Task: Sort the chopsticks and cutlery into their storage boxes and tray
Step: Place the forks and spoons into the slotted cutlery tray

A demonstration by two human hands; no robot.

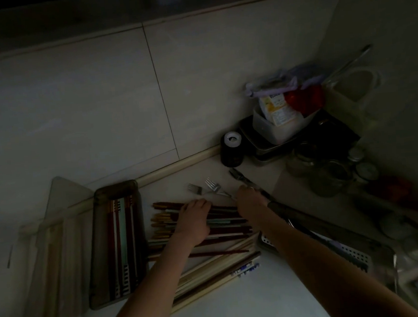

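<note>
Head view: left hand [195, 222] lies flat, fingers straight, on the heap of dark-red, teal and pale wooden chopsticks [223, 232]. Right hand [250, 200], at two o'clock of it, reaches the silver metal forks [211, 187]; its grip cannot be told. No writing is legible.

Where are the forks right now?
In the head view, two forks lie on the counter just beyond the chopstick pile, between the left hand and the right hand, with the dark jar behind them.

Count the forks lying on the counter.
2: one fork beyond the left hand, the other fork just right of it. More may hide under the hands.
</note>
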